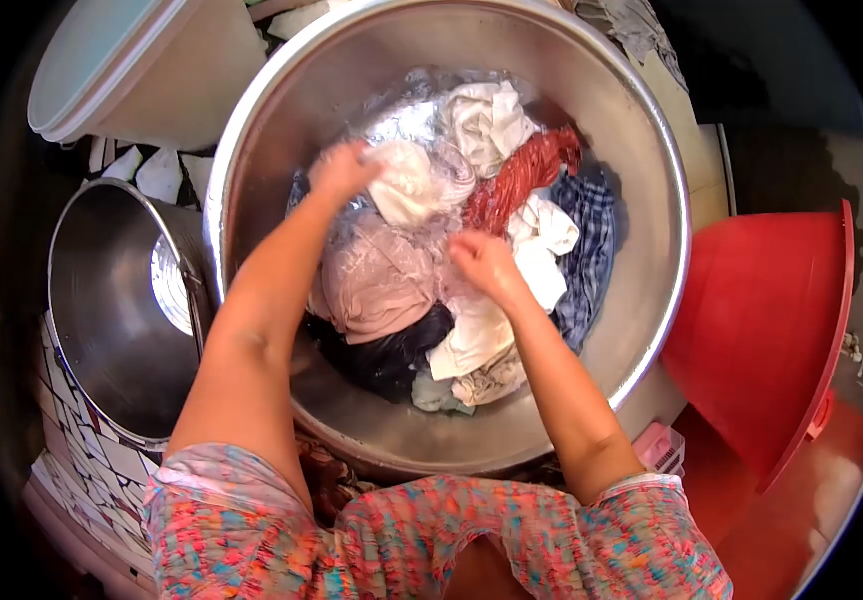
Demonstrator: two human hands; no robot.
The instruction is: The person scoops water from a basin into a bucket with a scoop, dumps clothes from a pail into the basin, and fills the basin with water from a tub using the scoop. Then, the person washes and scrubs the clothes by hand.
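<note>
A wide metal basin (642, 300) holds water and a pile of wet laundry. My left hand (344, 172), blurred by motion, is at the left edge of a cream cloth (402, 183) and looks closed on it. Over the middle of the pile, my right hand (484, 262) has its fingers curled in beside wet pale pink fabric; what they hold is hidden. A dusty pink garment (380, 282) bulges between my forearms. Around it lie a red garment (524, 180), a white one (542, 250), a blue plaid one (587, 255) and a black one (392, 352).
Left of the basin stands a metal bucket (112, 310), with a large pale plastic tub (172, 80) behind it. A red plastic tub (752, 320) leans at the right. Near its base is a small pink container (660, 447). Broken-tile flooring (92, 440) shows at lower left.
</note>
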